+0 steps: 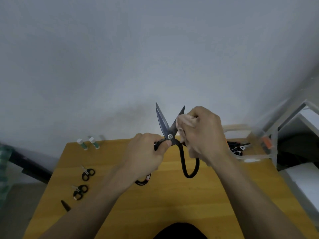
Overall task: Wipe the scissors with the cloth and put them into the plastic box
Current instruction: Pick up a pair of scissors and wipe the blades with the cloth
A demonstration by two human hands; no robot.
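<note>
Wooden table [172, 195] lies nearest; all positions are given relative to it. Above its far half, left hand [146, 152] is closed on one handle of the large black scissors [170, 133], blades spread, tips up; right hand [203, 135] pinches a pale cloth [184, 120] around the right blade. Clear plastic box [250, 152] sits at the table's far right corner, two small scissors [84, 180] on its left side.

Wood table [172, 204] w/ small scissors [88, 174], box [255, 152]

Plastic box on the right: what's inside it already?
The plastic box holds dark-handled tools, probably scissors, with white marks. The right hand covers its left part, so no count is possible.
</note>
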